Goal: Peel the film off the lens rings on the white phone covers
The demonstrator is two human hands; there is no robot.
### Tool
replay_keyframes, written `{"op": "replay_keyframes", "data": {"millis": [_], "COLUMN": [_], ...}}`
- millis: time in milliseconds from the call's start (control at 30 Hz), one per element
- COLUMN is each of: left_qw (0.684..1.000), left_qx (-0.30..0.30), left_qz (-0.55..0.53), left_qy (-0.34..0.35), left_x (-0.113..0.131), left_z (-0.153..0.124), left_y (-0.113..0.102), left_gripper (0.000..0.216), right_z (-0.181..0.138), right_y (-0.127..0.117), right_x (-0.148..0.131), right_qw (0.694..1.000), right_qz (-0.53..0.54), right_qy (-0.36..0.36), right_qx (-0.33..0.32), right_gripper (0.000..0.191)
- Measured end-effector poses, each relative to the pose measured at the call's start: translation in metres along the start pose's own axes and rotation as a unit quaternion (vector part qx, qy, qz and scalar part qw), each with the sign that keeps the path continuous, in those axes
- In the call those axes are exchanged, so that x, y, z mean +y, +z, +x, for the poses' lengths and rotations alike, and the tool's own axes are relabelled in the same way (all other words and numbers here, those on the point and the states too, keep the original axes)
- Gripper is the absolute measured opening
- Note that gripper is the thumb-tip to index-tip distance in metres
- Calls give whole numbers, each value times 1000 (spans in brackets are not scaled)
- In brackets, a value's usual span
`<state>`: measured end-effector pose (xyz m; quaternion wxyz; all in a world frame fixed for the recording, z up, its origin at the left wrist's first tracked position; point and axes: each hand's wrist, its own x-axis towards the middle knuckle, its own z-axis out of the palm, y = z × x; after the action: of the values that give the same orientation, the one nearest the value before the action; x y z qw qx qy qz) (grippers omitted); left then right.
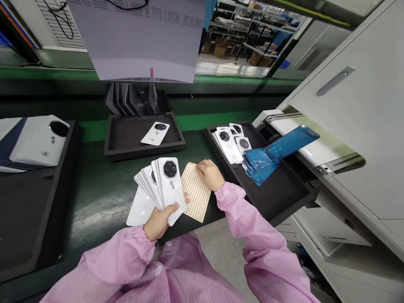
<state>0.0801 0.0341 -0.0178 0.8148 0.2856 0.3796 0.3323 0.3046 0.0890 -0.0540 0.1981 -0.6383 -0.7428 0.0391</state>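
Observation:
My left hand [160, 221] is closed around a fanned stack of white phone back covers [158, 187] with dark round camera rings. My right hand [210, 174] rests with curled fingers on the top edge of a tan dotted sticker sheet [195, 193] lying on the dark green bench. What its fingertips pinch, if anything, is too small to see. Both arms wear pink sleeves.
A black tray [116, 147] ahead holds one white cover [155, 133]. Another black tray [284, 189] at right holds white covers [230, 143] and blue film sheets [271, 155]. A stack of covers [38, 141] lies at left. A grey machine [356, 126] stands at right.

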Motion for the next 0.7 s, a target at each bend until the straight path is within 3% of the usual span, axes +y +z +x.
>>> {"op": "replay_keyframes", "data": {"millis": [400, 700], "left_qw": [1000, 1000], "left_qx": [18, 7], "left_qz": [6, 7], "left_qy": [-17, -11], "left_x": [-6, -10], "left_z": [1, 4], "left_y": [-4, -7], "left_gripper": [51, 50], "right_z": [22, 16], "right_y": [-8, 0], "right_x": [3, 8], "right_qw": [996, 996], "right_qz": [-21, 76], "right_qy": [6, 45], "right_qx": [-87, -31], "right_gripper": [15, 19]}}
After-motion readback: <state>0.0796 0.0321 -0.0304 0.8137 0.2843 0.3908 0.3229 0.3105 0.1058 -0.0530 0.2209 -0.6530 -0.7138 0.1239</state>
